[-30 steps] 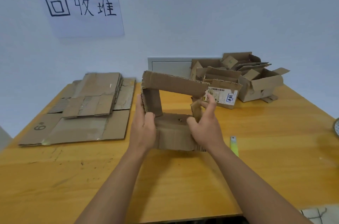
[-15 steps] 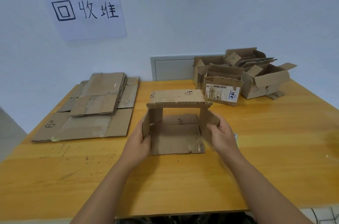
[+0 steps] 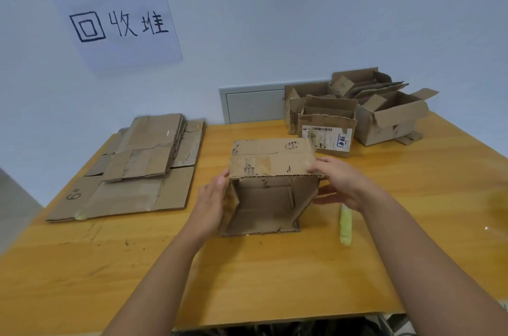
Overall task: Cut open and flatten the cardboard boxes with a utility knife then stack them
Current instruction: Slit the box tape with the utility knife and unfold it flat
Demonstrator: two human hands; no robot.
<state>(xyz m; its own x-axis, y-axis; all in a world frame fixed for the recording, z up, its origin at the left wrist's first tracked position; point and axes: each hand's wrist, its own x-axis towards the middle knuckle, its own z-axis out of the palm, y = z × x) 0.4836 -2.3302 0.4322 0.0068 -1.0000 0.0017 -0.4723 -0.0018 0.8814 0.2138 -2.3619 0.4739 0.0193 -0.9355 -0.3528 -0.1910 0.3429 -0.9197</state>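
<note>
— Looking at the head view, what is hard to make out?

— I see the open cardboard box (image 3: pixel 270 187) standing on the wooden table (image 3: pixel 275 275), its open end facing the camera. My left hand (image 3: pixel 211 203) lies flat against its left wall, fingers straight; the fingertips are hidden behind the cardboard edge. My right hand (image 3: pixel 341 184) grips the top right corner, thumb on the top panel and fingers curled beside the right wall, but it is blurred, so I cannot tell exactly how the fingers lie.

— And the utility knife?

— A pale green utility knife (image 3: pixel 345 227) lies on the table just right of the box. Its far end is hidden under my right wrist and I cannot make out the blade.

— What else is cut off?

— At the far right edge a yellowish smear (image 3: pixel 497 202) is too blurred to name. The uncut boxes (image 3: pixel 384 115) at the back right overlap, so I cannot count them. One labelled box (image 3: pixel 327 135) stands nearest, just behind the open box.

— Edges and room?

— The stack of flattened cardboard (image 3: pixel 137 170) lies at the left, its near corner reaching the table's left edge, well apart from the box. Bare tabletop runs between the box and the near edge, crossed only by my forearms. A handwritten sign (image 3: pixel 118 25) is on the wall above the stack.
</note>
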